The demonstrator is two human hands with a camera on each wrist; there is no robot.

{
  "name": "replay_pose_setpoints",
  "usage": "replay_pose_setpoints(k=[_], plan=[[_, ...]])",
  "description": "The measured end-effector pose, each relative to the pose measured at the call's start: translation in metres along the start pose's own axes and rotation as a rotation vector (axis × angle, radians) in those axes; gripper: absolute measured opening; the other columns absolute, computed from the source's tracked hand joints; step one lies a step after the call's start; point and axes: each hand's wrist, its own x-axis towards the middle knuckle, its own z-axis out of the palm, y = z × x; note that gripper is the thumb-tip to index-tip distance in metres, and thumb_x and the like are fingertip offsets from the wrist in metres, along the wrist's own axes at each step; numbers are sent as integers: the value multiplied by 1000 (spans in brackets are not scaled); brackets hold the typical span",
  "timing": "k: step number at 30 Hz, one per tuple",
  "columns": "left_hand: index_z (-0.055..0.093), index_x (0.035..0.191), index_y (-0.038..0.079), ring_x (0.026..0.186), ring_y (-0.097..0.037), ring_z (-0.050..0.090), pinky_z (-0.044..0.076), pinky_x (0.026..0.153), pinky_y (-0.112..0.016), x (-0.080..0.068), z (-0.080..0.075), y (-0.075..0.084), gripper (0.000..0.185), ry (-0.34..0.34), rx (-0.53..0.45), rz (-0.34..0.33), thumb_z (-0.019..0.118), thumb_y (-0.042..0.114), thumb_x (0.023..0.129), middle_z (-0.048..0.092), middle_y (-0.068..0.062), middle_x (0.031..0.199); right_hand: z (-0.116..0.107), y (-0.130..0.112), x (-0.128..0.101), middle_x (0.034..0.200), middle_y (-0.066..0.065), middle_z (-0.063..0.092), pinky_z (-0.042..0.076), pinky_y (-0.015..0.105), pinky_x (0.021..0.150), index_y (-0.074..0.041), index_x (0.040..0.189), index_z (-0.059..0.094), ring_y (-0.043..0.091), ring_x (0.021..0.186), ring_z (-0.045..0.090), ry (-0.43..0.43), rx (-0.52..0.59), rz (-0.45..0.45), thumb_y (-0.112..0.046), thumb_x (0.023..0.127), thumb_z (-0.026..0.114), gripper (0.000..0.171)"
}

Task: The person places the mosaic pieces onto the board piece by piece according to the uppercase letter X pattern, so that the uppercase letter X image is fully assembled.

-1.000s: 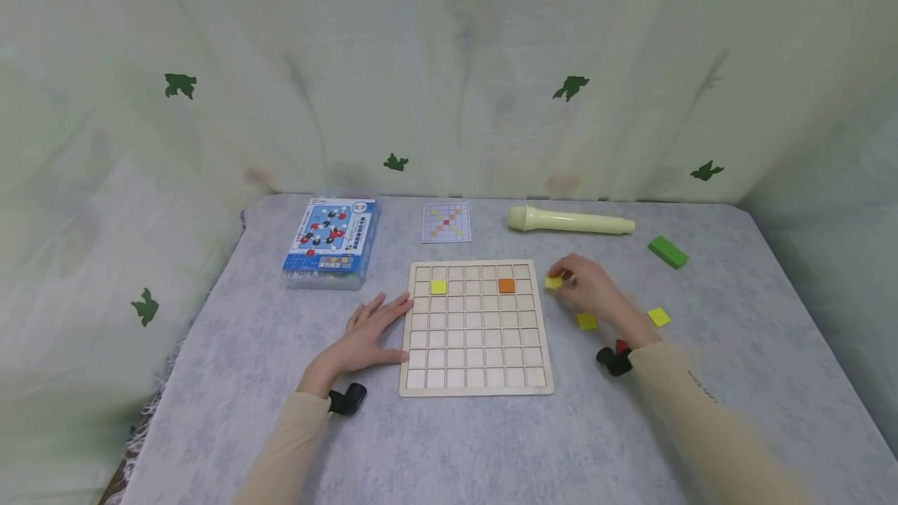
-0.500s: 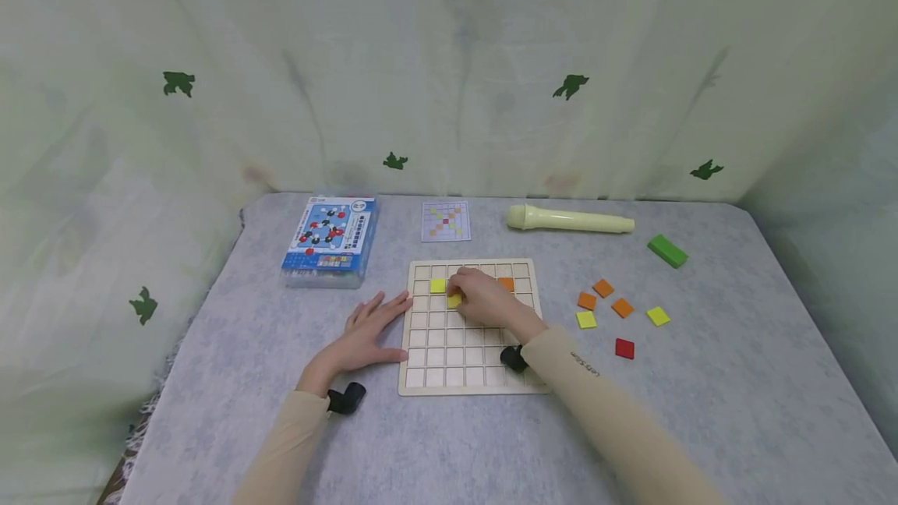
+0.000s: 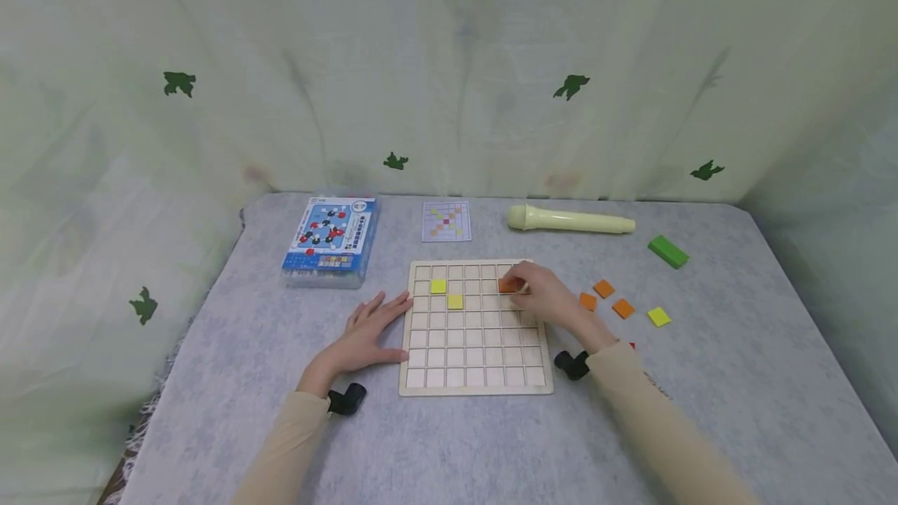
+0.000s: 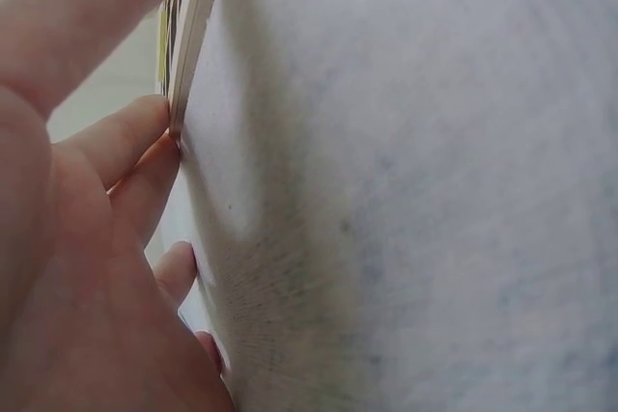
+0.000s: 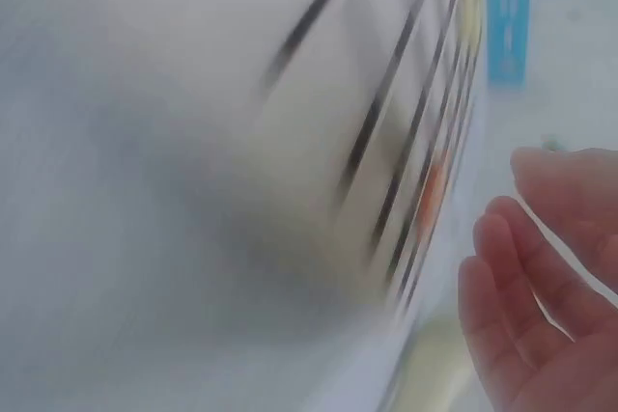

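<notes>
Left hand (image 3: 365,330), fingers flat and spread, rests on the grey tablecloth (image 3: 281,443) against the wooden grid board (image 3: 474,380) edge. Right hand (image 3: 546,296) hovers over the board's far right cells, loosely curled (holding nothing visible), beside the orange tile (image 3: 506,285). Two yellow tiles (image 3: 447,294) occupy cells.

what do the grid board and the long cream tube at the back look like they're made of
The grid board looks like pale unfinished wood: matt, light tan, with thin dark lines between the cells. The cream tube looks like smooth plastic, evenly coloured with a soft sheen, though the view leaves that open.
</notes>
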Motion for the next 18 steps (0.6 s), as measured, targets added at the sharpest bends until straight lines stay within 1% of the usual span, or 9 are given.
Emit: replay_pose_setpoints(k=[2, 5, 9, 13, 18], plan=[[29, 152, 14, 144, -34, -3, -7, 109, -56, 0, 0, 0, 88, -1, 1, -1, 74, 43, 81, 18, -2, 158, -15, 17, -16, 101, 10, 62, 50, 39, 78, 0, 106, 65, 24, 91, 56, 35, -6, 39, 2, 86, 63, 21], [29, 152, 14, 144, -35, -2, -7, 109, -57, 0, 0, 0, 88, -3, 4, -5, 74, 44, 81, 18, -3, 158, -33, 39, -38, 103, 11, 62, 50, 41, 80, 0, 106, 64, 26, 93, 57, 79, -21, 132, 3, 86, 62, 21], [30, 151, 13, 143, -36, -2, -7, 109, -57, -1, 0, 0, 88, 2, 0, -1, 74, 43, 81, 19, -5, 158, -45, 59, -59, 100, 10, 62, 49, 44, 81, 0, 103, 66, 27, 92, 57, 83, -77, 194, 1, 87, 64, 17], [31, 151, 12, 143, -37, -2, -8, 109, -58, -1, 0, 0, 87, 6, -5, 7, 73, 43, 82, 20, -6, 158, -45, 66, -66, 96, 7, 61, 49, 43, 81, -2, 101, 67, 25, 90, 57, 63, -153, 211, -3, 86, 68, 15], [30, 151, 13, 143, -36, -2, -8, 109, -57, 1, 1, -1, 87, 6, 0, 12, 73, 44, 82, 19, -5, 158, -43, 65, -64, 96, 7, 60, 50, 43, 80, -2, 100, 66, 25, 88, 57, 69, -186, 212, -3, 85, 70, 15]])
